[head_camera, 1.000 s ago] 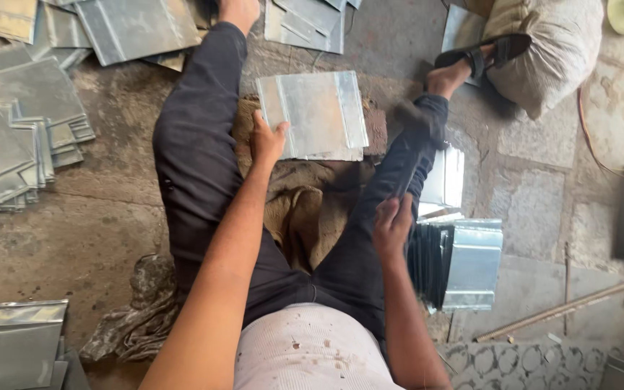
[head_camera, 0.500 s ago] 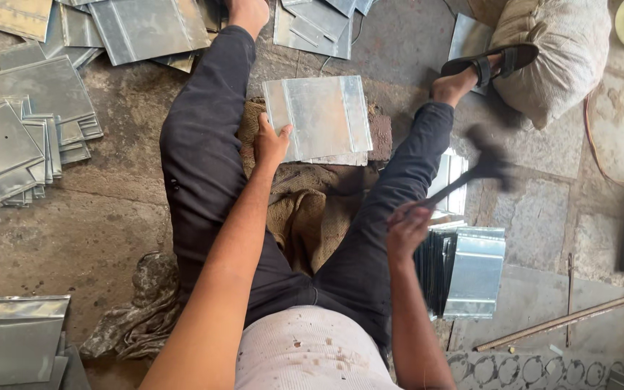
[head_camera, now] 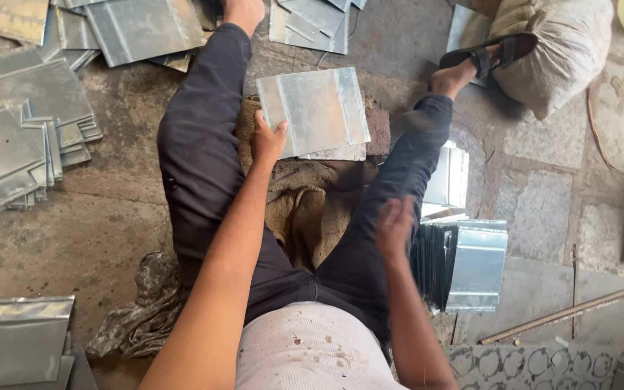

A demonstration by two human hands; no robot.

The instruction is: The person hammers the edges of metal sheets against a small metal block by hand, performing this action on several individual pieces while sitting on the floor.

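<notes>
Two bare hands are at work between the seated person's outstretched legs. The left hand (head_camera: pixel 267 141) has its fingers closed on the near left corner of a square metal sheet (head_camera: pixel 315 108), which lies flat on a brick (head_camera: pixel 378 128) and a scrap of burlap cloth (head_camera: pixel 312 209) between the knees. The right hand (head_camera: pixel 395 227) hangs over the right thigh, blurred with motion, so I cannot tell whether it is closed on anything. Just beside that hand, on the person's right, a stack of folded metal pieces (head_camera: pixel 464 263) stands on edge on the stone floor (head_camera: pixel 543 209). Off to the left, loose sheets (head_camera: pixel 23 137) lie in overlapping heaps. Beyond the right foot's sandal (head_camera: pixel 489 52), a stuffed sack (head_camera: pixel 554 50) rests.
</notes>
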